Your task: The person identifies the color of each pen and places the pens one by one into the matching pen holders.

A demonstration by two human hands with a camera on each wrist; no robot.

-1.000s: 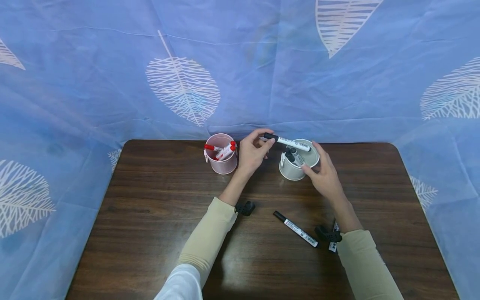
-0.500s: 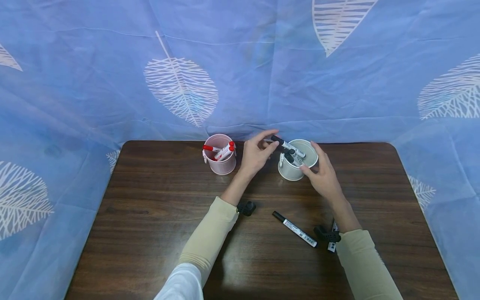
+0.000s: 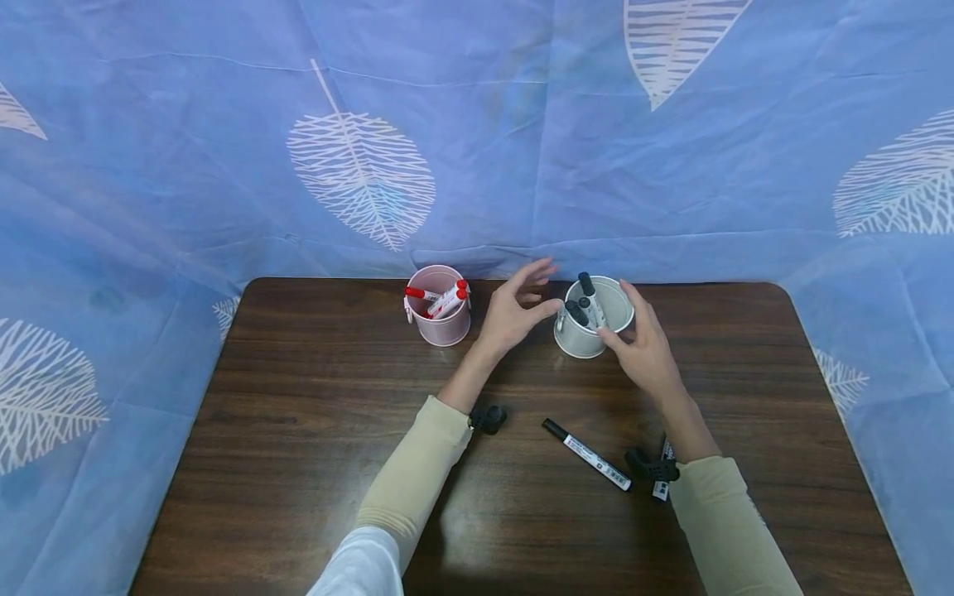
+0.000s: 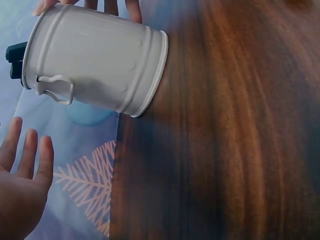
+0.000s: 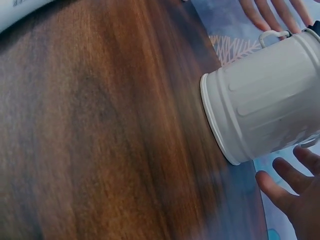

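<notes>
The white metal bucket [image 3: 580,343] stands upright at the table's back edge with several black-capped markers [image 3: 585,308] leaning inside. My right hand [image 3: 647,348] holds its right side, thumb and index finger at the rim. Just left of the bucket is my left hand [image 3: 509,314], its fingers spread and nothing held; the thumb tip is close to the rim. In the left wrist view, the left fingers [image 4: 29,155] are straight and apart from the bucket's side handle [image 4: 59,89]. Spread right fingers [image 5: 290,177] show beside the bucket in the right wrist view.
A pink bucket [image 3: 445,333] with several red-capped markers [image 3: 447,300] stands left of my left hand. One black-capped marker [image 3: 587,454] lies on the wooden table [image 3: 313,447]; another marker [image 3: 661,480] is partly hidden under my right wrist. A blue leaf-print cloth [image 3: 492,165] hangs behind.
My left hand has lowered a black-capped marker into the white bucket and let it go; its fingers have spread. The right hand has stayed at the bucket.
</notes>
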